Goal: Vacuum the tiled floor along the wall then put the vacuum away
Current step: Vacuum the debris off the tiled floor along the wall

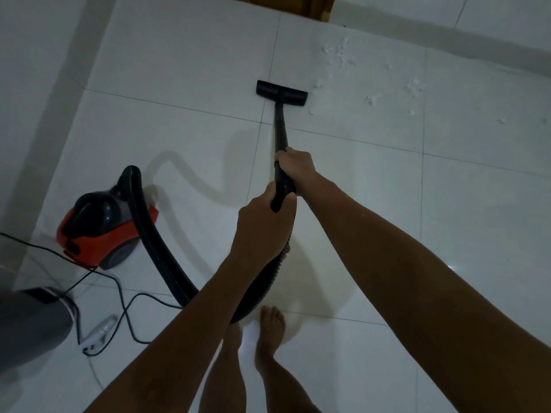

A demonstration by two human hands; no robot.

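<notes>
The floor head point(281, 93) lies flat on the tiled floor point(185, 64), at the end of the black wand point(281, 129), just left of a scatter of white debris point(340, 55) that runs toward the wall point(507, 22). None of that debris is under the head yet; the sweep along the wall remains to be done.

The right hand point(295, 166) grips the wand at its upper end, fingers curled round it. The left hand point(262, 231) grips the hose cuff point(281, 195) just below, also closed round it.

The ribbed hose point(158, 242) loops back past the person's bare feet point(269, 329) to the red canister point(101, 231), which stands near the left wall.

Risks noted:
- The hose loop lies touching or just beside the feet; a step forward could catch it.
- A reach rightward may draw the hose taut and drag or tip the canister.
- The power cord point(125, 308) trails loosely to a socket strip point(98, 335) near the feet: a trip hazard, and a tug could unplug it.
- Light debris may scatter if the head is pushed quickly.
</notes>
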